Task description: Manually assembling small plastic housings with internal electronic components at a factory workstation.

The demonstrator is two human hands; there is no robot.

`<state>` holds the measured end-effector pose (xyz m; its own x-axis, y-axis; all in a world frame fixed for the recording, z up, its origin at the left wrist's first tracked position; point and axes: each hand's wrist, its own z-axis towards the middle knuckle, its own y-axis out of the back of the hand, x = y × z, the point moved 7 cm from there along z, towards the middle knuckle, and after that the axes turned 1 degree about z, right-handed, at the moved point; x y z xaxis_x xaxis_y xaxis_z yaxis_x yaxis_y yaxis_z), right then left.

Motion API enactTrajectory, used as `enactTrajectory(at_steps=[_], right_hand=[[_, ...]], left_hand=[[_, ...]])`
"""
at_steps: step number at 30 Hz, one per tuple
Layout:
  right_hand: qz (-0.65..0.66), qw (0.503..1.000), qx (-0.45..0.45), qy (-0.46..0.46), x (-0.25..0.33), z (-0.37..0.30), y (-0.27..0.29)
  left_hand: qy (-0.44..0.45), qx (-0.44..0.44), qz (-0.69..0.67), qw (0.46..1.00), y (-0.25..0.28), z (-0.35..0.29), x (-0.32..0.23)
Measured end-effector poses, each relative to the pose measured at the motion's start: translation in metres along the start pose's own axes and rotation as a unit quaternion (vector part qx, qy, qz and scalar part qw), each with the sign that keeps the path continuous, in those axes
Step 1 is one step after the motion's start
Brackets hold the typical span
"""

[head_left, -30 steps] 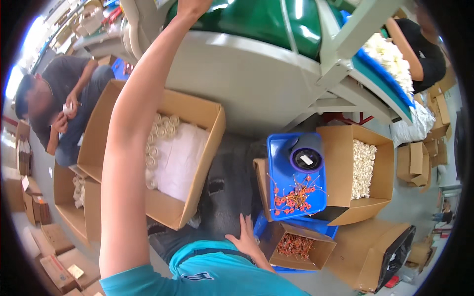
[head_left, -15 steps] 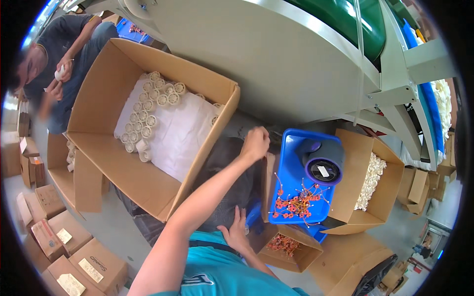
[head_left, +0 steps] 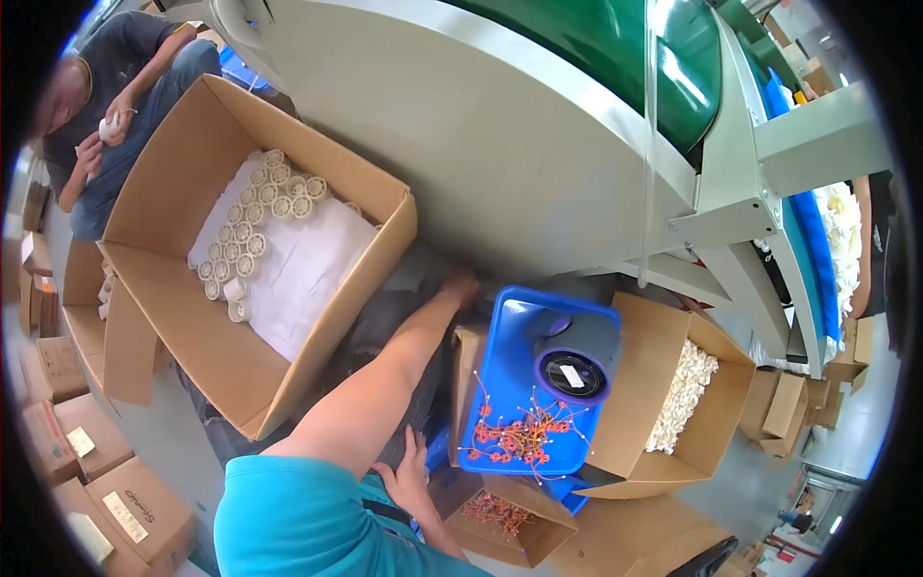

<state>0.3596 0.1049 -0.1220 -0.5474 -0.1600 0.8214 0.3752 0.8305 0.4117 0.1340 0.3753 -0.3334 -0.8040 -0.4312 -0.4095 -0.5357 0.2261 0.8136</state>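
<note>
My left arm stretches forward past my knee. My left hand (head_left: pixel 460 286) is in shadow near the floor, by the pale machine panel (head_left: pixel 500 183), and its fingers cannot be made out. My right hand (head_left: pixel 411 478) lies on my thigh with its fingers stretched out, holding nothing. Just right of my left hand stands a blue plastic tray (head_left: pixel 495 385). In it are small red round parts with thin wires (head_left: pixel 524 435) and a grey and purple rounded object with a black disc face (head_left: pixel 575 373).
Left is a large cardboard box (head_left: pixel 274 404) with white ribbed plastic cups (head_left: pixel 240 236) on a white sheet. Another box (head_left: pixel 726 433) holds small white parts; a smaller box (head_left: pixel 553 543) holds reddish wired parts. A person (head_left: pixel 115 106) sits far left, holding a white piece.
My left hand has moved forward and down, away from the blue tray's edge into shadow. The view has shifted, so the boxes and tray appear further left. My right hand stays on my thigh.
</note>
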Motion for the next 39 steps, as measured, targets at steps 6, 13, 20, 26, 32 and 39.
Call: enactTrajectory(at_steps=[6,13,20,26,32,39], right_hand=[[0.033,0.999,0.001,-0.001,-0.008,-0.005,0.009],[-0.008,1.0,-0.012,0.019,-0.01,0.003,0.016],[-0.052,0.998,0.014,-0.021,-0.006,-0.001,0.012],[-0.054,0.998,-0.004,0.011,0.067,0.0,0.039],[0.24,0.955,-0.166,0.051,0.075,0.038,0.062],[0.701,0.709,-0.003,0.069,0.089,0.057,0.047]], left_hand=[[-0.049,0.101,0.007,0.994,0.007,0.0,-0.018],[-0.069,-0.02,0.139,0.988,0.154,-0.052,-0.041],[-0.094,-0.037,0.226,0.969,0.225,-0.125,-0.071],[-0.149,-0.114,0.244,0.952,0.27,-0.208,-0.074],[-0.168,-0.144,0.146,0.964,0.311,-0.303,-0.085],[-0.254,-0.179,-0.21,0.927,0.297,-0.415,-0.078]])
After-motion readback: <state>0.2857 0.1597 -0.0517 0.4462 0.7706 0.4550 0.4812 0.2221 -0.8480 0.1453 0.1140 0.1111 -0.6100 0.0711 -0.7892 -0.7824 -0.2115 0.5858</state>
